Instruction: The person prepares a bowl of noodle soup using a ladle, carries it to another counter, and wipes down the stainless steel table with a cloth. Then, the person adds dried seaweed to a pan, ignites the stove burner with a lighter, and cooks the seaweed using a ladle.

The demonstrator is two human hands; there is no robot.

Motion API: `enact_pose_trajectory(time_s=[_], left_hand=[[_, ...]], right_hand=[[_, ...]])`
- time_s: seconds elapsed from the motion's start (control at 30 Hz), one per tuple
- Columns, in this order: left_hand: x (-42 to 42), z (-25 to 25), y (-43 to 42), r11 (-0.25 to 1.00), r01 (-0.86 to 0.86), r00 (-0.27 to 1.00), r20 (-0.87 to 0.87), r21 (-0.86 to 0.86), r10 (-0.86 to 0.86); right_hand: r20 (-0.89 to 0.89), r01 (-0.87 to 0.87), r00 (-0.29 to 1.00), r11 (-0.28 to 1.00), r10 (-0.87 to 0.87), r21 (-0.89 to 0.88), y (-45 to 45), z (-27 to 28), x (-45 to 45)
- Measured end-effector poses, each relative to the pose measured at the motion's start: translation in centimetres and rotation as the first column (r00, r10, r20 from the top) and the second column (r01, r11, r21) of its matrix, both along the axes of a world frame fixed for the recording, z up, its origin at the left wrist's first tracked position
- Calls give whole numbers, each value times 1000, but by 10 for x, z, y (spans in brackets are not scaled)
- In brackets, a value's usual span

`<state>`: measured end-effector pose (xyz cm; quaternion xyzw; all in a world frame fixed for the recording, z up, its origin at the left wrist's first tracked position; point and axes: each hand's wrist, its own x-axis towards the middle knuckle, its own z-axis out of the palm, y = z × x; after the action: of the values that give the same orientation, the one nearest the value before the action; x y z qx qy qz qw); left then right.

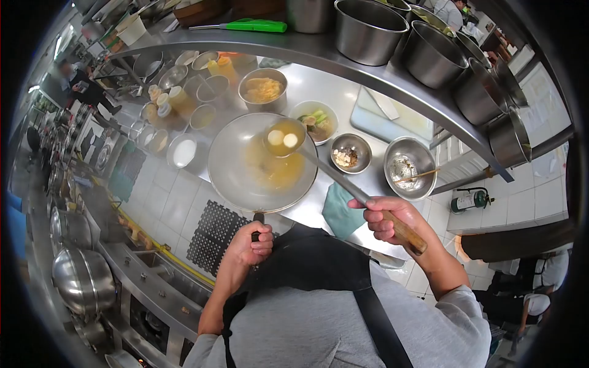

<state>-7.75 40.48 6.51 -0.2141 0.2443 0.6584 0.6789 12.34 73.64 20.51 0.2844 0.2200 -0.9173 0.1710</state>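
My left hand (253, 243) is wrapped round the dark handle of a large wok (230, 165). Yellowish liquid lies in the middle of the wok. With my right hand (392, 219) I grip the wooden handle of a ladle (284, 138). The ladle's bowl is over the wok and holds yellowish liquid with two pale round pieces. Right of the wok are a bowl of green vegetables (318, 119), a small metal bowl of chopped bits (350, 153) and a larger metal bowl (406, 165) with a thin stick in it. A green cloth (343, 210) lies near my right hand.
A metal shelf (294, 52) with pots and a green-handled knife (254, 26) crosses above the steel table. Squeeze bottles (179, 98) and containers stand at the left. Stoves and pots line the lower left. Other people are in the background. A fire extinguisher (471, 200) is at the right.
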Motion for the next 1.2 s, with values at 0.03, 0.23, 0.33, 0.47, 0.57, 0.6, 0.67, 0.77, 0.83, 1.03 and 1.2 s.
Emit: enact_pose_trajectory(time_s=[0.03, 0.23, 0.33, 0.47, 0.57, 0.6, 0.67, 0.77, 0.83, 1.03, 1.2], left_hand=[[0, 1, 1, 1000, -2, 1000, 1, 7, 2], [-1, 9, 3, 1000, -16, 1000, 20, 7, 16], [-3, 13, 3, 999, -28, 999, 34, -36, 30], [-6, 14, 0, 999, -34, 997, 66, -32, 36], [-5, 20, 0, 998, -52, 995, 81, -41, 55], [-5, 23, 0, 997, -57, 995, 82, -48, 61], [-5, 25, 0, 996, -64, 994, 88, -57, 69], [-6, 30, 4, 996, -67, 992, 108, -55, 73], [-6, 35, 7, 994, -91, 990, 101, -66, 97], [-7, 50, 21, 991, -110, 989, 90, -72, 117], [-8, 65, 36, 991, -97, 991, 88, -91, 105]], right_hand=[[-12, 13, 1000, 1000, -13, 9, 6, 0, -1], [-35, 96, 995, 992, -94, 77, 43, -22, -11], [17, 90, 995, 969, -96, 229, 54, -33, -20], [9, -12, 1000, 819, 8, 573, 60, -61, -26], [51, -91, 996, 651, 79, 753, 61, -89, -26], [87, -115, 993, 583, 75, 804, 57, -93, -26], [136, -156, 988, 399, 78, 904, 55, -106, -24], [77, -24, 987, -340, 142, 940, 51, -128, -11], [134, -71, 981, -383, 140, 921, 46, -115, -4], [86, 82, 914, -390, 397, 917, 34, -90, 11], [77, 195, 802, -382, 592, 904, 18, -81, 4]])
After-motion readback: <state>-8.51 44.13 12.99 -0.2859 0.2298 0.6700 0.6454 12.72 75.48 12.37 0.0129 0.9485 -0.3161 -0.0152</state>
